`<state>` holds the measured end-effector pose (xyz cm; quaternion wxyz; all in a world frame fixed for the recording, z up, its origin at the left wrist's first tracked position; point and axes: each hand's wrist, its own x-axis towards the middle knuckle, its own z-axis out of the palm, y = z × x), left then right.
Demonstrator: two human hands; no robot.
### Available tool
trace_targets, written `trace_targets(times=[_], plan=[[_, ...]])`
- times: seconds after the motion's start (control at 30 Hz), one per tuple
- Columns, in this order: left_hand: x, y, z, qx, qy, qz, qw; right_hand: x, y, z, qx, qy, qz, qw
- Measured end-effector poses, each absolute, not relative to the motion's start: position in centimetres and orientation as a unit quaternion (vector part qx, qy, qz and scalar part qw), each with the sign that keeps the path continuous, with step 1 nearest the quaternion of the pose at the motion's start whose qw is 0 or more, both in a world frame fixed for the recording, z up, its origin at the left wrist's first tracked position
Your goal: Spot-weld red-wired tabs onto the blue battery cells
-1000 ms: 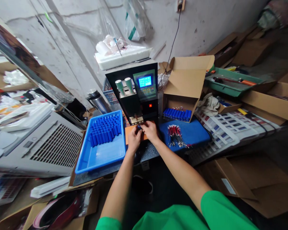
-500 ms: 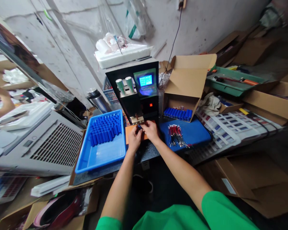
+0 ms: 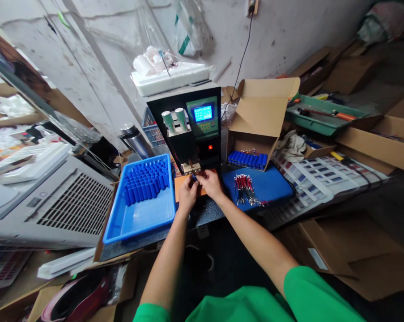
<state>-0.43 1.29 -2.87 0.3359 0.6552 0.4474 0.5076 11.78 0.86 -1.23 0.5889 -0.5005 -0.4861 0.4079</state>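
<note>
My left hand (image 3: 188,191) and my right hand (image 3: 210,183) are close together at the base of a black spot welder (image 3: 183,150), just below its electrode tips (image 3: 192,165). My left hand is closed on a small blue battery (image 3: 194,178), mostly covered by fingers. With thumb and fingers pinched, my right hand meets it from the right; what it pinches is hidden. Beneath both hands lies an orange board (image 3: 179,184). Red and black wire leads (image 3: 244,188) rest on a blue pad (image 3: 272,183) to the right.
Left of the welder, a blue tray (image 3: 138,226) carries rows of blue batteries (image 3: 146,181). An open cardboard box (image 3: 260,107) with wired blue batteries (image 3: 247,158) stands right. A steel flask (image 3: 136,141) is behind the tray. A green tool tray (image 3: 322,114) sits far right.
Both hands stay at the electrodes almost unmoved. The view has shifted slightly. A bluish glare around the welder's screen has gone, and another person's hand at far left has mostly left the view.
</note>
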Motion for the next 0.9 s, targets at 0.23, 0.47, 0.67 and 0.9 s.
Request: trace_targets(times=[0.23, 0.47, 0.67, 0.9], plan=[[-0.2, 1.1, -3.0, 0.65, 0.472, 0.505, 0.316, 12.8, -0.9, -0.7, -0.561, -0.563, 0.312, 0.52], [-0.1, 0.5, -2.8, 0.695, 0.484, 0.487, 0.213, 12.7, -2.1, 1.1, -0.617, -0.628, 0.188, 0.435], [-0.4, 0.2, -2.0, 0.744, 0.43, 0.5, 0.102, 16.7, -1.4, 0.8, -0.61, -0.628, 0.119, 0.468], [-0.3, 0.4, -1.9, 0.736, 0.439, 0.5, 0.126, 29.2, 0.4, 1.0, -0.708, -0.605, -0.015, 0.365]])
